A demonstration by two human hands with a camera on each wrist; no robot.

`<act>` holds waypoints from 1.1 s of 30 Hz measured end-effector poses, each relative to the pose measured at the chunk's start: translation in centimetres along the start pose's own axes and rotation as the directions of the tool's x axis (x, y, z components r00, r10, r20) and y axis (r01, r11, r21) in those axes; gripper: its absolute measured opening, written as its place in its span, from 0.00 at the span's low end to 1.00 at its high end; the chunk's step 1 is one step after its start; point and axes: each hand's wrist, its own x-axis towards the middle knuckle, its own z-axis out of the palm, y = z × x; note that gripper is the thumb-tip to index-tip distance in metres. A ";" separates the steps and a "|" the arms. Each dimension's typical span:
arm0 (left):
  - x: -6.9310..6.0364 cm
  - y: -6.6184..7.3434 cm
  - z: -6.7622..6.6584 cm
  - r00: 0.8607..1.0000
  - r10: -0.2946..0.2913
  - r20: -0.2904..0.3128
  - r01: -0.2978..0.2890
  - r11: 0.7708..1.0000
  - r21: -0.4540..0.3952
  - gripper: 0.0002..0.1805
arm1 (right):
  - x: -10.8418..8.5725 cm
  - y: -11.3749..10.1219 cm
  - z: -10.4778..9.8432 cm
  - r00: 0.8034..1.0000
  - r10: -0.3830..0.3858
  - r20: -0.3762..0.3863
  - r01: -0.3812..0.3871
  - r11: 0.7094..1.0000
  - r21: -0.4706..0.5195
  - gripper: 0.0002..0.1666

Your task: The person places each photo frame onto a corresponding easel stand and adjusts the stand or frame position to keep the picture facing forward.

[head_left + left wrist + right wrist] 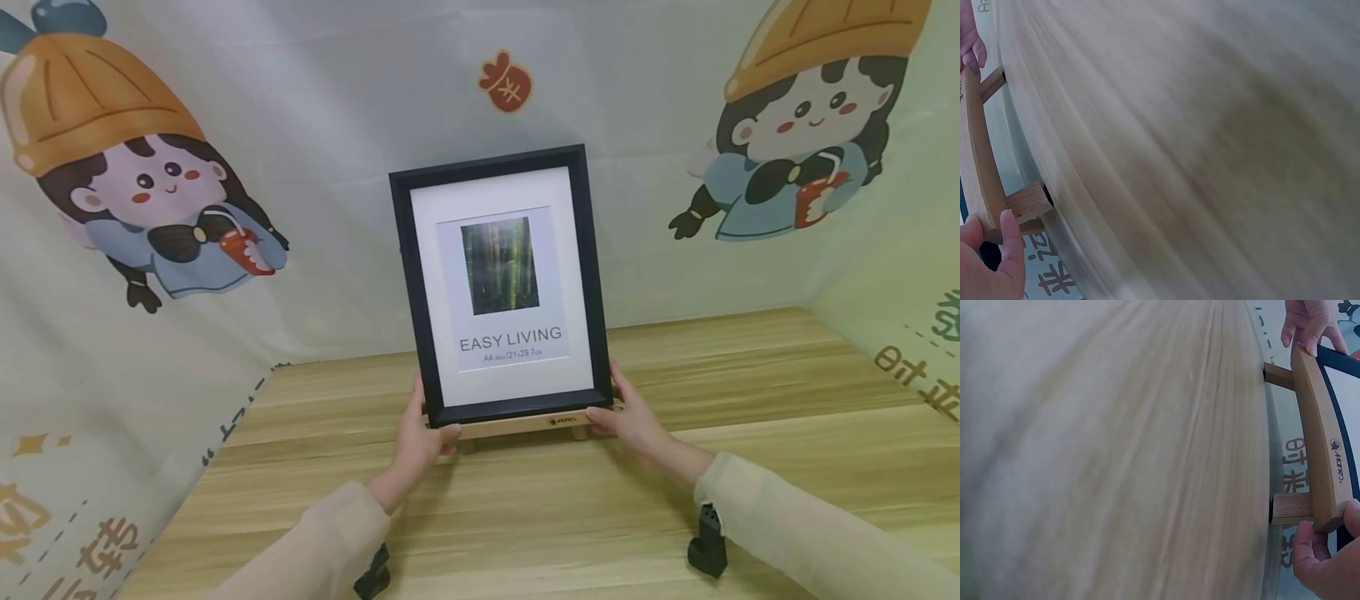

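A black picture frame [596,275] leans slightly back, with a white mat around a print of green bamboo. Its lower edge rests on the ledge of a light wooden stand [510,427], whose short legs reach the table. My left hand [422,437] grips the ledge's left end, thumb in front at the frame's lower corner. At the right end my right hand [630,417] holds the ledge the same way. In the left wrist view, a thumb and finger pinch the ledge end beside a stand leg [1030,202]. Behind the frame, the stand is hidden.
The wood-grain table [525,525] spreads in front of and beside the stand. A pale cloth backdrop [337,208] with cartoon figures rises behind it and along both sides. Black devices [707,542] hang below both sleeves.
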 end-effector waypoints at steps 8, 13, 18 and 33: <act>0.0 0.1 0.4 1.000 0.011 0.004 -0.011 1.000 0.000 0.56 | -0.2 -0.1 -0.3 1.000 0.000 -0.008 0.000 1.000 0.009 0.50; 0.1 0.1 0.6 1.000 0.021 0.006 -0.021 1.000 -0.002 0.56 | -0.3 -0.1 -0.4 1.000 0.002 -0.015 -0.002 1.000 0.006 0.50; 0.1 0.1 0.8 1.000 0.021 0.012 -0.021 1.000 -0.014 0.56 | -0.4 0.0 -0.7 1.000 -0.008 -0.016 0.008 1.000 0.001 0.50; 0.1 0.4 1.3 1.000 0.016 0.021 -0.016 1.000 -0.008 0.56 | -0.6 0.0 -1.2 1.000 0.003 -0.021 -0.003 1.000 -0.025 0.50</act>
